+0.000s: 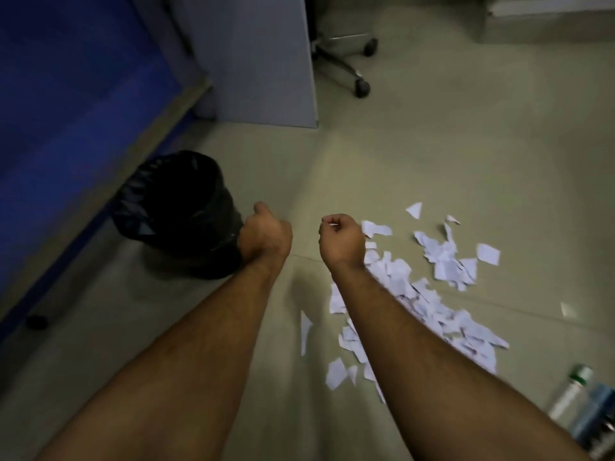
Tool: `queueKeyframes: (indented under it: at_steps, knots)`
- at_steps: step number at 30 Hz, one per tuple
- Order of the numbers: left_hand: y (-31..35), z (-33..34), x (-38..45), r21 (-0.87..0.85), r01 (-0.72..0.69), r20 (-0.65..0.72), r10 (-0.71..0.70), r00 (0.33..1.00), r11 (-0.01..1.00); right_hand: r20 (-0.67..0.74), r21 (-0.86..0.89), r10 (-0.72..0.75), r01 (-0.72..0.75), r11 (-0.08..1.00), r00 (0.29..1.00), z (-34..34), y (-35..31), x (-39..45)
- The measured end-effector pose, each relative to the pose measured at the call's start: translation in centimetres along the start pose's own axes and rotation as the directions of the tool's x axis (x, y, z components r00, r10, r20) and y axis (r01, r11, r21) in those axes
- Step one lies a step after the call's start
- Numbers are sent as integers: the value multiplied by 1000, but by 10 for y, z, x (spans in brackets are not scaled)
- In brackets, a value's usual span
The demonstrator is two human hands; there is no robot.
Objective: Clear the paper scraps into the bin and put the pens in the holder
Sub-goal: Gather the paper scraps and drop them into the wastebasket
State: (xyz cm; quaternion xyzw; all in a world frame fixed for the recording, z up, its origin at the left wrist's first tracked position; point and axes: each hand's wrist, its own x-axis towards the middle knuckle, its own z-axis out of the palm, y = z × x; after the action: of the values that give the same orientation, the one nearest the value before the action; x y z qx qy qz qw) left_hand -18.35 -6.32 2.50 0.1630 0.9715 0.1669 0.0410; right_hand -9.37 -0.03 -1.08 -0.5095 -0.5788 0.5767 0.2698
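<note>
Beside the bin [179,214], right hand [341,239] pinches a paper scrap [332,221]; left hand [264,232] curls (contents unclear). Better gather the scraps [416,304] by handfuls.

The scene is dim and flat, with a greenish-grey cast and a paler patch of light on the floor [332,168] ahead of the arms. The bin [179,211] is nearly pure black with little detail, while the paper scraps [442,261] show brightest, slightly washed out. The picture is soft and smeared throughout, the forearms and lower-right corner most blurred, and straight edges bow toward the frame's borders from the wide lens.
</note>
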Motion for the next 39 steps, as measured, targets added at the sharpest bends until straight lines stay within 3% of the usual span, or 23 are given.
queueKeyframes:
  at_steps: [5, 11, 19, 29, 35, 39]
  knots:
    - [-38, -23, 16, -151, 172, -145, -194, 970, 973, 139, 6, -49, 48, 999, 989, 47, -27, -11]
    - [-57, -27, 57, -294, 337, -19, -358, 934, 895, 220, -15, -48, 52, 999, 974, 71, -24, -9]
    - [-36, -19, 23, -275, 235, -52, -259, 965, 932, 205, 9, -43, 42, 999, 978, 53, -13, -11]
    - [14, 27, -49, -301, 42, -85, -71, 994, 953, 27, -4, -31, 31, 1000, 999, -42, 17, -3]
    - [17, 41, -91, -450, -176, -196, 95, 976, 875, 49, -66, -84, 87, 994, 995, -71, 31, -7]
    - [13, 63, -120, -449, -221, -123, 185, 975, 866, 42, -110, -87, 91, 990, 995, -83, 51, -11]
